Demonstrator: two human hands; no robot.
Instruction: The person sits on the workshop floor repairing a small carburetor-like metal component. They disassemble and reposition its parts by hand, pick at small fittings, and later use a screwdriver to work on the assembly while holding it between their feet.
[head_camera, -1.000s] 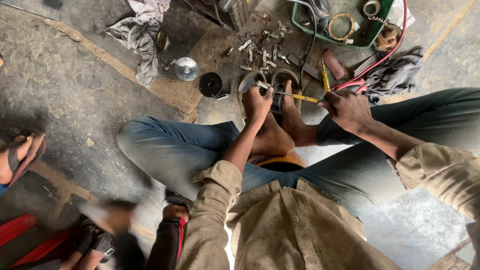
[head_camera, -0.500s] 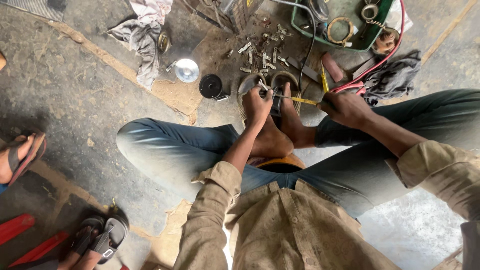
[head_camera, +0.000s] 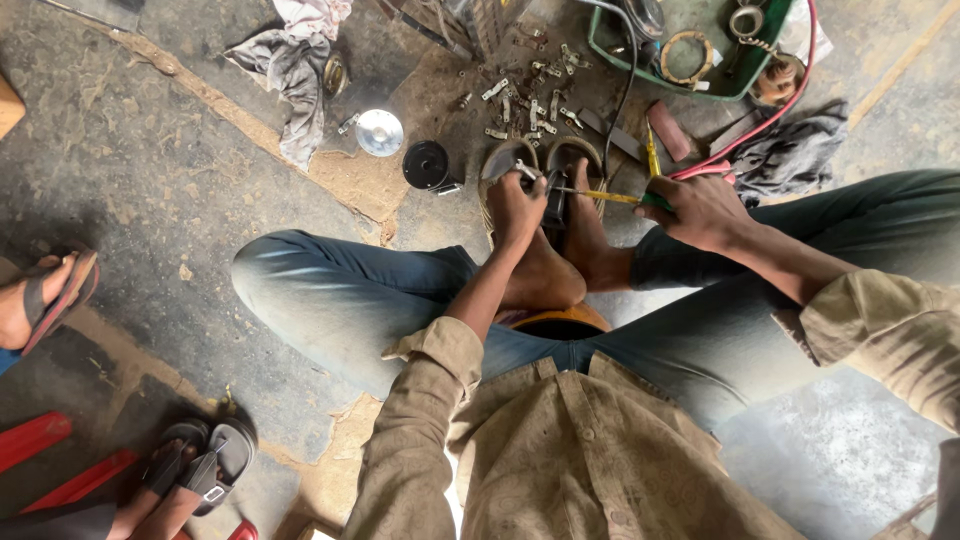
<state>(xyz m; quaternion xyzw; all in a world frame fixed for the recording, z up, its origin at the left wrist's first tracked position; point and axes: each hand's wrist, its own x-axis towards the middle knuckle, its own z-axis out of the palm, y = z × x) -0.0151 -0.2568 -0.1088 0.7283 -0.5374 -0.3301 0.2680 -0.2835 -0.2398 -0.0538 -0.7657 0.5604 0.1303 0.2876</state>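
Hands were both down at the feet, on the concrete floor (head_camera: 150, 170). I saw the left hand (head_camera: 515, 205) curled tight over a small dark part (head_camera: 553, 205) pinned between the two bare feet, w/ a bit of bright metal (head_camera: 524, 170) poking out above the knuckles. Fingers closed on it; couldn't tell exactly what the part was. Right hand (head_camera: 700, 212) was wrapped shut around the green handle of a yellow-shafted screwdriver (head_camera: 600, 196), shaft lying nearly level, tip reaching across to the part at the left hand.

Sandals (head_camera: 540, 160) sat under the toes, just beyond the hands. Scattered bolts and small metal bits (head_camera: 530, 95) lay past them toward the top edge of the floor. A black round cap (head_camera: 426, 164) and a shiny metal disc (head_camera: 379, 132) lay beside each other, left of the sandals. Grey rag (head_camera: 290, 65) further left. Green tray (head_camera: 700, 60) w/ rings and parts sat at the top right, a red hose (head_camera: 770, 120) curving by it, dark cloth (head_camera: 790, 155) near that. Other people's sandalled feet (head_camera: 195, 470) showed at the left and bottom-left edges, well apart.
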